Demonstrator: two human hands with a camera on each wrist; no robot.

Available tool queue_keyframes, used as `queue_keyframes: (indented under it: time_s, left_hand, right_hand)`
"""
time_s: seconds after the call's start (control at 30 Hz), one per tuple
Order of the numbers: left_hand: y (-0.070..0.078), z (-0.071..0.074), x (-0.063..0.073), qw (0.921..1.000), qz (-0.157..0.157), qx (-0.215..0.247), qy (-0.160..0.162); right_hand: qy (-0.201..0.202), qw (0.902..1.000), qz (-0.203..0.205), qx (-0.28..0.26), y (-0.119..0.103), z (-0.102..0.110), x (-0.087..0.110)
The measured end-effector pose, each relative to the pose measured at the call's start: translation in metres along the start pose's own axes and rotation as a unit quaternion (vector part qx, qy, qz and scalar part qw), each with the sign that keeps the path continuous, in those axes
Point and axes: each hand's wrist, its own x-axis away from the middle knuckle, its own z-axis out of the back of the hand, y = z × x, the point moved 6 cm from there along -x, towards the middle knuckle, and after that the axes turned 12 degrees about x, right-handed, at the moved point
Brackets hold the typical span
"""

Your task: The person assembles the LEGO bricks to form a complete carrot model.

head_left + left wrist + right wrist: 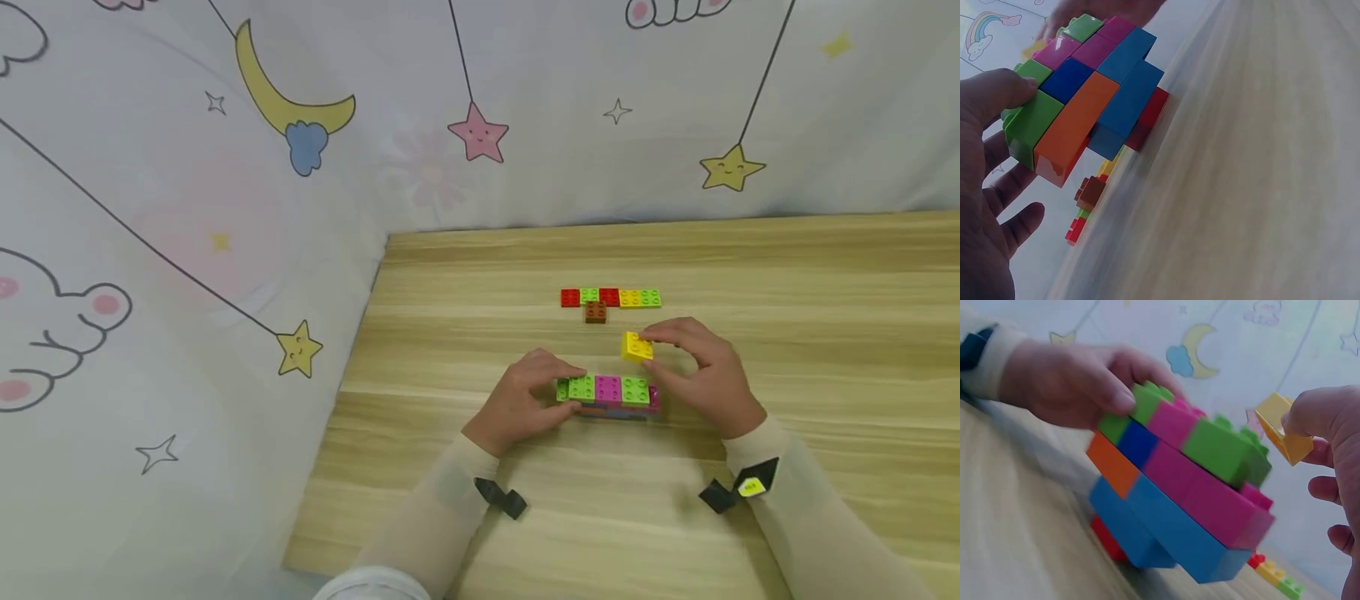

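A stack of toy building bricks (608, 390) stands on the table, with green and magenta bricks on top and blue, orange and red ones lower down. My left hand (528, 397) grips its left end, thumb on the near side and a finger on the far side. In the left wrist view that thumb presses the green brick (1035, 122) end. My right hand (708, 375) pinches a yellow brick (636, 347) between thumb and index finger. The yellow brick hangs tilted beyond the stack's right end, apart from it, in the right wrist view.
Behind the stack lies a row of bricks (630, 298) in red, green and yellow. A brown brick (596, 312) sits against its near side. The wooden table (450, 275) meets a printed cloth (555, 167) along its back and left edges.
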Motion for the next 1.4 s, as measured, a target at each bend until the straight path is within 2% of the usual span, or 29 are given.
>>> queue_keyframes:
  time_s: [0.17, 0.37, 0.83, 1.27, 1.4]
  left_hand:
    - [0.000, 0.000, -0.001, 1.0000, 0.001, 0.002, 0.002]
    - [0.000, 0.000, 0.000, 1.0000, 0.001, -0.004, 0.002]
    - [-0.001, -0.001, 0.001, 1.0000, 0.004, -0.003, 0.001]
    - [-0.003, -0.002, 0.001, 1.0000, 0.005, -0.007, 0.000]
    - [-0.002, -0.002, 0.001, 0.9999, 0.005, -0.009, -0.001]
  right_hand:
    - [0.010, 0.9977, 0.067, -0.009, -0.026, 0.003, 0.015]
    - [0.006, 0.9933, 0.115, 0.013, -0.037, 0.000, 0.021]
    - [-0.013, 0.9938, 0.108, 0.025, -0.038, -0.004, 0.021]
    - [-0.010, 0.9878, 0.150, 0.041, -0.041, -0.005, 0.020]
    - [-0.018, 0.9883, 0.145, 0.044, -0.040, -0.007, 0.022]
